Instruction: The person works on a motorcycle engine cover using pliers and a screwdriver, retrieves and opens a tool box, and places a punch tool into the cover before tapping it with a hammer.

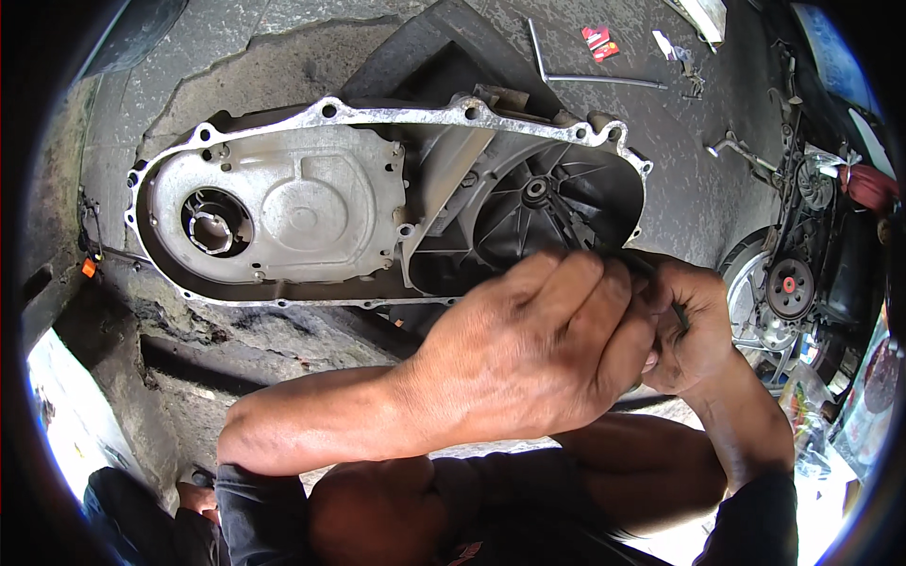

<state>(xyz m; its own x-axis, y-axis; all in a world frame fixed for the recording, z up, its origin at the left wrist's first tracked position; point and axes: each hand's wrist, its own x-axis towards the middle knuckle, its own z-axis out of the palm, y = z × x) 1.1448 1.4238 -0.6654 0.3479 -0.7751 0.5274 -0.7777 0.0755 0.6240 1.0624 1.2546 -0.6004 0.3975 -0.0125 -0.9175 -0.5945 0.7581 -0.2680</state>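
Note:
A large, long metal engine casing [326,113], likely a scooter's crankcase cover, lies open side up in front of me. Its left half has a pale plate [316,184] with a round bore, and its right half a dark ribbed recess with a small central bearing [535,191]. My left hand [538,344] is closed over the casing's near right edge, knuckles up. Against its fingers, my right hand [689,325] is curled closed too. A little of something dark shows between the two hands; the fingers hide what it is.
An L-shaped wrench [604,81] and small red packets [599,43] lie on the grey floor beyond the casing. At the right stands a partly dismantled scooter [788,283] with its wheel showing. A dark angular support [453,28] is behind the casing. A foot [196,498] shows at lower left.

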